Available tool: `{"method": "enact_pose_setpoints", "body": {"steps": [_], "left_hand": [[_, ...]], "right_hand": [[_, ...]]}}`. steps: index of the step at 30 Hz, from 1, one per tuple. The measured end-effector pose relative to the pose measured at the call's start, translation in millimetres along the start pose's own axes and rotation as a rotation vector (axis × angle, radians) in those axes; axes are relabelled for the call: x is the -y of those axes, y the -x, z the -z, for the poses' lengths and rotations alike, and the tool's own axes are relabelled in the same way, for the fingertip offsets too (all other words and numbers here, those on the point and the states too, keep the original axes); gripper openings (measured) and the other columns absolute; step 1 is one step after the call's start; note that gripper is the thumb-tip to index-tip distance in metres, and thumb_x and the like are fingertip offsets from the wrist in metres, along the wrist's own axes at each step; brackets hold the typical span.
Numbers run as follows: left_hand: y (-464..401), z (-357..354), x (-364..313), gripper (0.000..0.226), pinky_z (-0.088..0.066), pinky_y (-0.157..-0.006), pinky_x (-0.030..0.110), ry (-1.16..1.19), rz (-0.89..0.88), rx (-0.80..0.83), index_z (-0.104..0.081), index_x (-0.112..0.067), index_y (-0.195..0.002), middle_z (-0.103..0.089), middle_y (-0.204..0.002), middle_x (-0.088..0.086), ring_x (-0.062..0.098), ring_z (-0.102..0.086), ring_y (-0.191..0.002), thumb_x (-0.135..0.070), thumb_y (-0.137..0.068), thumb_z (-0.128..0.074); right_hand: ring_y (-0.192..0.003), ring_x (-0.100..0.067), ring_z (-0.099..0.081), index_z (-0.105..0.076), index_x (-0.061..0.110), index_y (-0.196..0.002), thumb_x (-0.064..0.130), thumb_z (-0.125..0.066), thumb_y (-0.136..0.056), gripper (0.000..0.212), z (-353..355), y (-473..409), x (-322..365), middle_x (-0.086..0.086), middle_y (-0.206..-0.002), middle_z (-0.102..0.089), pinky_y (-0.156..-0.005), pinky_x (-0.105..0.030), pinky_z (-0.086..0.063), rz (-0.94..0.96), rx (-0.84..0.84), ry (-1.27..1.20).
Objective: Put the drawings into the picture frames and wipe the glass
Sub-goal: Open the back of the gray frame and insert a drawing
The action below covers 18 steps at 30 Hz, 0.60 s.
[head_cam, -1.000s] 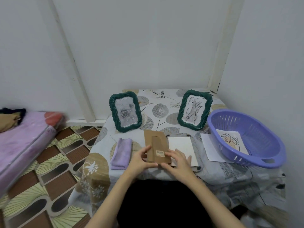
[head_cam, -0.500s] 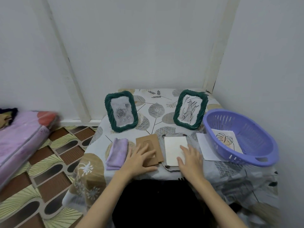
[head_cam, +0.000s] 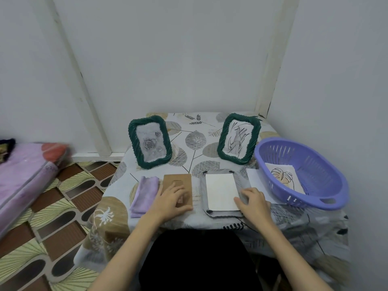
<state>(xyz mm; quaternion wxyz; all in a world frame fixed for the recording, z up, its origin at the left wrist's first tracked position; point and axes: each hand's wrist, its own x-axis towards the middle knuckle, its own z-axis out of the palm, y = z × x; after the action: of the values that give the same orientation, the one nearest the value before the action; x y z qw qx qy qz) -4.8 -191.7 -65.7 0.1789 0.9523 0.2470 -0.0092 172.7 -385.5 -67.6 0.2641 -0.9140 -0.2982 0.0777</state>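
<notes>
Drawings: white sheet [head_cam: 221,192] is fingertip-held on face-down grey frame [head_cam: 222,213] by right hand [head_cam: 255,201]; left hand [head_cam: 171,199] presses brown cardboard backing [head_cam: 177,181] flat. Misalignment is risked if the sheet slips.

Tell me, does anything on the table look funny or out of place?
Mostly tidy. One oddity: a white sheet lies half tucked under the purple basket. The third frame lies face down with its brown backing board off beside it, which fits the job.

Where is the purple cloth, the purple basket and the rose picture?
purple cloth [head_cam: 144,193], head view, middle of the folded cloth.
purple basket [head_cam: 333,203], head view, near rim by the handle.
rose picture [head_cam: 150,142], head view, the rose behind the glass.
</notes>
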Motion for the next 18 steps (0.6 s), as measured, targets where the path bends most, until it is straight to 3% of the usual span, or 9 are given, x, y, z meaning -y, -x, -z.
{"method": "enact_pose_setpoints", "body": {"steps": [2, 4, 11, 18], "left_hand": [[-8.7, -8.3, -19.2, 0.076, -0.004, -0.117, 0.044, 0.081, 0.018, -0.055, -0.039, -0.024, -0.137, -0.031, -0.151, -0.005, 0.014, -0.013, -0.145, -0.072, -0.078, -0.038], [-15.3, -18.2, -36.1, 0.058, -0.005, -0.117, 0.043, 0.137, 0.01, -0.054, -0.04, -0.021, -0.137, -0.028, -0.153, -0.004, 0.013, -0.013, -0.145, -0.052, -0.088, -0.047], [-16.2, -22.7, -42.8, 0.062, -0.002, -0.117, 0.048, -0.049, 0.02, -0.072, -0.041, -0.024, -0.134, -0.03, -0.149, -0.009, 0.013, -0.011, -0.145, -0.057, -0.083, -0.051], [-13.4, -17.7, -37.3, 0.063, -0.002, -0.117, 0.049, -0.017, 0.031, -0.054, -0.043, -0.026, -0.133, -0.032, -0.148, -0.01, 0.014, -0.01, -0.145, -0.057, -0.08, -0.056]], "right_hand": [[-0.115, -0.016, -0.046, -0.063, 0.018, -0.112, 0.047, -0.058, -0.082, 0.042, -1.0, -0.5, 0.9, 0.005, -0.123, -0.051, -0.091, -0.038, -0.035, -0.021, -0.005, 0.003], [-0.113, -0.014, -0.048, -0.067, 0.02, -0.105, 0.05, -0.064, -0.076, 0.042, -1.8, -1.7, 4.0, 0.007, -0.12, -0.051, -0.089, -0.036, -0.034, -0.047, -0.017, 0.0], [-0.111, -0.013, -0.051, -0.07, 0.024, -0.09, 0.046, -0.074, -0.067, 0.032, -3.3, -4.6, 12.9, 0.01, -0.116, -0.054, -0.086, -0.035, -0.033, -0.111, -0.052, -0.044], [-0.105, -0.022, -0.053, -0.071, 0.027, -0.07, 0.04, -0.075, -0.065, 0.015, -4.1, -8.8, 22.1, 0.005, -0.1, -0.066, -0.089, -0.045, -0.03, -0.262, -0.07, -0.027]]}}
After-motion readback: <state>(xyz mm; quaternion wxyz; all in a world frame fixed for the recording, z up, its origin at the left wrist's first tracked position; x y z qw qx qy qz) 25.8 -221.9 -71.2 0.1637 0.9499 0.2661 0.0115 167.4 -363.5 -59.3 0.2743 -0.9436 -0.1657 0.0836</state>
